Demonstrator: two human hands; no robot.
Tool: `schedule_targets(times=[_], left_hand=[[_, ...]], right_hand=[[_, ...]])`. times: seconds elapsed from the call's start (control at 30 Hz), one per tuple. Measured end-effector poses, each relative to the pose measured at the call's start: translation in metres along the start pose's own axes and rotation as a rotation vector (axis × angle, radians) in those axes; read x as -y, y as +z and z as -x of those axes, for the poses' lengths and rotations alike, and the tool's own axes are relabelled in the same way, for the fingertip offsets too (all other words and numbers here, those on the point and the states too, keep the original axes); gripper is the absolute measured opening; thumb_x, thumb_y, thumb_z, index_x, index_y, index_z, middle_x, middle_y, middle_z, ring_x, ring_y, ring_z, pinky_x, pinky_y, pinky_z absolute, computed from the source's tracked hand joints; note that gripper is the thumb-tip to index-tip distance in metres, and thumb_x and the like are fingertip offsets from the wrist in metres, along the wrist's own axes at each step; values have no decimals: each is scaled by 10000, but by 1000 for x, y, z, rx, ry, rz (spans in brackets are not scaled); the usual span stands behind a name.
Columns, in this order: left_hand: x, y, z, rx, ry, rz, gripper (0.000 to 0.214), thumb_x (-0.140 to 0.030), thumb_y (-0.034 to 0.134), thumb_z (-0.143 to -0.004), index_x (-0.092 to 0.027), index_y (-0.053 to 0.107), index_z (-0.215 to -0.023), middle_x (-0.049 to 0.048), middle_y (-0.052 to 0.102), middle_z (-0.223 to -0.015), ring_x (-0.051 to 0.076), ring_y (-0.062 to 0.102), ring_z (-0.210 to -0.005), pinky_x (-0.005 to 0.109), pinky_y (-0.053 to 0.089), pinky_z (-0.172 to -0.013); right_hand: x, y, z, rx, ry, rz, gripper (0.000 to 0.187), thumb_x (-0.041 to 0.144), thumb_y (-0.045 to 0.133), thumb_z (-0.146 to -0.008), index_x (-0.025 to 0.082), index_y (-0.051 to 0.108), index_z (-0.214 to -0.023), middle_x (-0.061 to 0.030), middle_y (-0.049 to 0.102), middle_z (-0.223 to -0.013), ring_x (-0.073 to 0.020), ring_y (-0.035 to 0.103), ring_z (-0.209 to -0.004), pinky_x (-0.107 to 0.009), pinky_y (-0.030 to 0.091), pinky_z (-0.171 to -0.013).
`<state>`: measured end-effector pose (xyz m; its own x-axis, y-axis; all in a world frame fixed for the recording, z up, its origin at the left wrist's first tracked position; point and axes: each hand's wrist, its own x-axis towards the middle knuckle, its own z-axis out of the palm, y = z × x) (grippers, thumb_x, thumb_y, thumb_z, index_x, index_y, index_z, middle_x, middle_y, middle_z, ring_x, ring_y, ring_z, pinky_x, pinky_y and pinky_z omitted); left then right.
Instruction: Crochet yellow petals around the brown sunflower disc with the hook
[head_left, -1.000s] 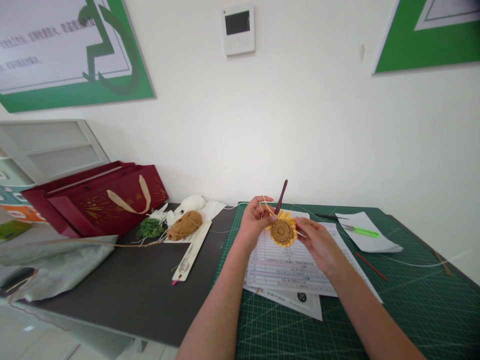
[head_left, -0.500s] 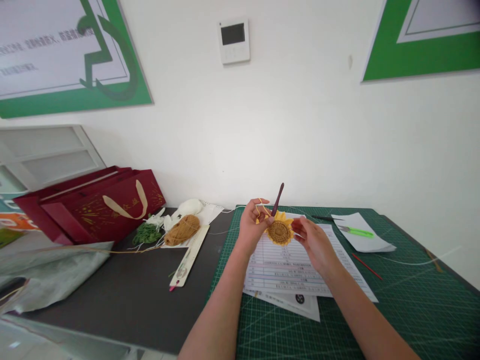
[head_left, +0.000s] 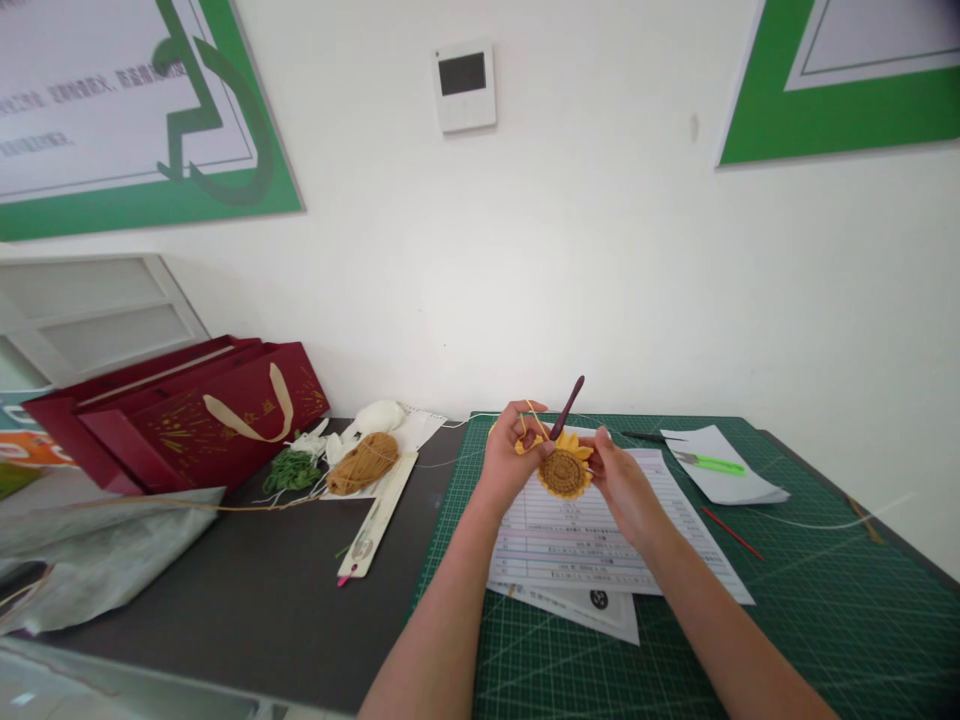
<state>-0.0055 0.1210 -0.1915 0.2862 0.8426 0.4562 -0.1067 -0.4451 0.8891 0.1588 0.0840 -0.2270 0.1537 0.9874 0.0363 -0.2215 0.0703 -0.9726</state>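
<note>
Between my hands is a crocheted sunflower [head_left: 564,472], with a round brown centre and yellow petals, raised above printed sheets. My left hand [head_left: 511,455] pinches its left edge, and yellow yarn [head_left: 532,412] loops over the raised fingers. A dark purple crochet hook [head_left: 570,402] stands up at a tilt beside the left thumb; its lower tip is hidden at the flower. My right hand [head_left: 616,478] has its fingers closed on the flower's right edge, the fingertips partly behind the petals.
Printed sheets [head_left: 577,560] lie on a green cutting mat [head_left: 840,620]. To the right are a green craft knife [head_left: 712,463], white paper [head_left: 750,488] and a red stick [head_left: 731,532]. Leftward lie brown yarn [head_left: 365,463], green yarn [head_left: 292,468], a ruler [head_left: 379,520] and a maroon bag [head_left: 202,410].
The flower has shifted slightly right and turned. The crochet hook leans further right than before, and my right hand's fingers have closed in on the petals.
</note>
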Motion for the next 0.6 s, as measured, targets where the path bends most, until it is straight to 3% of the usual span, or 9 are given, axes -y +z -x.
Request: schedule_targets(times=[0.4,0.6], left_hand=[[-4,4,1,51,7,-27,366,-346,665,-979,-183,628,-1305,107,674,-1274,256,694,-1040,469,604,-872],[-2,5,0,80,-3,-60,363,-343,667,-978,-183,630,-1301,107,674,-1274,256,694,-1041,469,604,-872]], right_hand=[[-10,3,-4,2,-60,-44,359,393,646,-985,179,635,-1273,-94,675,-1272,-236,695,-1062,-448,603,-894],[0,4,-3,77,-211,36,338,377,645,-987,190,639,-1269,-97,670,-1289,-234,688,-1080,-454,595,-915]])
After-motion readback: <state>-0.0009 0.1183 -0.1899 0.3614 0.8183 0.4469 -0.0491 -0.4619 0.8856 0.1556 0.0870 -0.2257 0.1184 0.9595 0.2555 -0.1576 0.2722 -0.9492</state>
